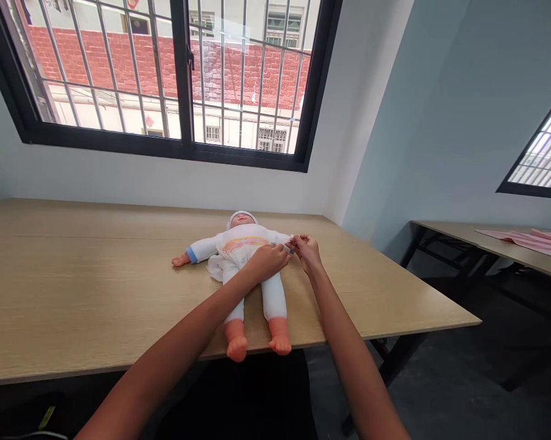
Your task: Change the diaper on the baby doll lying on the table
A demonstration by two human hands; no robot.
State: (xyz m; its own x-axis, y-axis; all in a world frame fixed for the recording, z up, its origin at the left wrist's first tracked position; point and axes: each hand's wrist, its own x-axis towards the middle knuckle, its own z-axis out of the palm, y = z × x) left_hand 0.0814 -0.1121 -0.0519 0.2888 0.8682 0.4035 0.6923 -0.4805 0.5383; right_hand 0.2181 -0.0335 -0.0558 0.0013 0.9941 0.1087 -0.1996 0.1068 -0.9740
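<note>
A baby doll in white clothes and a white cap lies on its back on the wooden table, feet towards me. Its arm on the left side stretches out, with a blue cuff at the wrist. At the end of the other arm, both my hands meet on the sleeve. My left hand reaches across the doll's body, its fingers closed on the sleeve end. From the right, my right hand pinches the same cuff. The doll's hand there is hidden behind my fingers.
The doll's bare feet reach the near edge of the table. A barred window is in the wall behind. At the right, a second table carries a pink striped cloth.
</note>
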